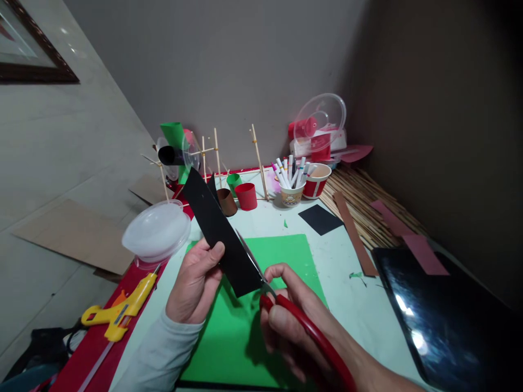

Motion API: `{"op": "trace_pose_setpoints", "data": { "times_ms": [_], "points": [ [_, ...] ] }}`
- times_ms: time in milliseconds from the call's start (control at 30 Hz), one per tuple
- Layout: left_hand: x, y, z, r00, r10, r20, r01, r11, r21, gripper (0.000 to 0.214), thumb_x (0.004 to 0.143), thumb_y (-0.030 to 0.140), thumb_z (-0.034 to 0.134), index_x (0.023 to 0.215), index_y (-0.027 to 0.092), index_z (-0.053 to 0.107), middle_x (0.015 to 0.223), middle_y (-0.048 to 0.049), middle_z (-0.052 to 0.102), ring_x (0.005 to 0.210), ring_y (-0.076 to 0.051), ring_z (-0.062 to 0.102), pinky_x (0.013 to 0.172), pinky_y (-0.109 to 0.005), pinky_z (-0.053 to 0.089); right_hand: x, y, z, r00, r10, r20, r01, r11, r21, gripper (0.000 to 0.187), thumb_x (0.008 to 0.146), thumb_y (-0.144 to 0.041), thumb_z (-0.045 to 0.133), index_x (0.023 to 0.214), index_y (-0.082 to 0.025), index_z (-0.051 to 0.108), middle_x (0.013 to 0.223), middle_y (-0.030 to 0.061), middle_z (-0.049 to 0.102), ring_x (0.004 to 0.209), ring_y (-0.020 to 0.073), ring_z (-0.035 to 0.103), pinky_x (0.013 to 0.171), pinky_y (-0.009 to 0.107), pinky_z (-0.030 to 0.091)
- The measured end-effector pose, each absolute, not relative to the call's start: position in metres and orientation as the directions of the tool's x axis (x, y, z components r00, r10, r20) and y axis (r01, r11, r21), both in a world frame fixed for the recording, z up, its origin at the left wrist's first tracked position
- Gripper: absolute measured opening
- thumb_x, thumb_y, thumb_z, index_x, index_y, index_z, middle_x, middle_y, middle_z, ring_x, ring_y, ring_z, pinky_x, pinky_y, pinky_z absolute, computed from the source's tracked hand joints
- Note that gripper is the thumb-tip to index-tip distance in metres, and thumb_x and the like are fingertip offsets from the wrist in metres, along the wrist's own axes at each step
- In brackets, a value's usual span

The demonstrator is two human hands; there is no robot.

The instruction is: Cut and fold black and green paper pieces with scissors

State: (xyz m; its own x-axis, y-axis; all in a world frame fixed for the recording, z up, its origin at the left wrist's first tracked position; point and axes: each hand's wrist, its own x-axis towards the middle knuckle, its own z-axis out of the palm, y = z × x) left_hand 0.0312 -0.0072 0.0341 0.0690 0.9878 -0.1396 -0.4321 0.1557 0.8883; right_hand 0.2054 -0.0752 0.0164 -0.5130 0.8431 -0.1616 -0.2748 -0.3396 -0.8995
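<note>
My left hand (198, 280) pinches a long strip of black paper (218, 231) between thumb and fingers, held tilted above the table. In my right hand (292, 321) is a pair of scissors (312, 332) with red handles. Their blades lie along the right edge of the black strip, near its lower end. Beneath both hands lies a green sheet (286, 250). Beyond the strip stand a brown paper ring (227, 202), a red paper ring (245, 196) and a green one (233, 182).
A yellow glue gun (126, 310) and clear plastic lids (157, 231) lie left. Behind are stick frames (259, 163) and a cup of markers (291, 195). Right are a black paper piece (320, 219), a brown strip (354, 237), bamboo sticks (363, 201) and a glossy black panel (441, 316).
</note>
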Motion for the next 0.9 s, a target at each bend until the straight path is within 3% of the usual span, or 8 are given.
{"op": "trace_pose_setpoints", "data": {
  "times_ms": [200, 367, 667, 833, 900],
  "points": [
    [0.034, -0.009, 0.032, 0.09, 0.985, -0.149, -0.423, 0.173, 0.89, 0.03, 0.074, 0.022, 0.082, 0.101, 0.015, 0.074, 0.102, -0.009, 0.078, 0.104, -0.029, 0.07, 0.093, -0.039, 0.054, 0.207, -0.076, 0.017, -0.49, 0.859, -0.149, -0.31, -0.331, -0.891, 0.064, 0.08, -0.076, 0.059, 0.112, -0.027, 0.032, 0.066, -0.0097, 0.052, 0.04, 0.0029, 0.032, 0.036, 0.013, 0.027],
    [0.034, -0.011, 0.031, 0.103, 0.985, -0.14, -0.425, 0.171, 0.889, 0.031, 0.076, 0.023, 0.081, 0.104, 0.016, 0.074, 0.107, -0.0091, 0.077, 0.106, -0.029, 0.069, 0.094, -0.038, 0.053, 0.208, -0.074, 0.019, -0.492, 0.847, -0.201, -0.221, -0.345, -0.912, 0.056, 0.088, -0.071, 0.052, 0.113, -0.026, 0.032, 0.054, -0.0115, 0.051, 0.038, 0.0044, 0.032, 0.034, 0.012, 0.026],
    [0.038, -0.014, 0.032, 0.114, 0.984, -0.137, -0.414, 0.172, 0.894, 0.024, 0.076, 0.023, 0.081, 0.098, 0.017, 0.075, 0.102, -0.0079, 0.078, 0.104, -0.028, 0.07, 0.092, -0.037, 0.054, 0.204, -0.071, 0.012, -0.5, 0.851, -0.157, -0.31, -0.346, -0.886, 0.078, 0.074, -0.079, 0.062, 0.121, -0.027, 0.028, 0.068, -0.0084, 0.057, 0.037, 0.0037, 0.037, 0.034, 0.014, 0.032],
    [0.039, -0.015, 0.032, 0.104, 0.984, -0.144, -0.407, 0.175, 0.896, 0.024, 0.072, 0.026, 0.084, 0.093, 0.018, 0.076, 0.096, -0.0071, 0.079, 0.1, -0.028, 0.071, 0.09, -0.037, 0.055, 0.206, -0.075, 0.022, -0.449, 0.873, -0.191, -0.261, -0.332, -0.906, 0.064, 0.085, -0.073, 0.055, 0.121, -0.024, 0.033, 0.055, -0.0098, 0.05, 0.04, 0.0053, 0.031, 0.037, 0.013, 0.026],
    [0.039, -0.015, 0.033, 0.106, 0.984, -0.14, -0.408, 0.171, 0.897, 0.024, 0.072, 0.026, 0.084, 0.092, 0.018, 0.076, 0.094, -0.0067, 0.079, 0.099, -0.027, 0.071, 0.09, -0.037, 0.054, 0.206, -0.076, 0.023, -0.444, 0.874, -0.196, -0.248, -0.33, -0.911, 0.067, 0.085, -0.073, 0.056, 0.124, -0.023, 0.033, 0.055, -0.0094, 0.051, 0.04, 0.0053, 0.032, 0.037, 0.013, 0.026]
  ]
}}
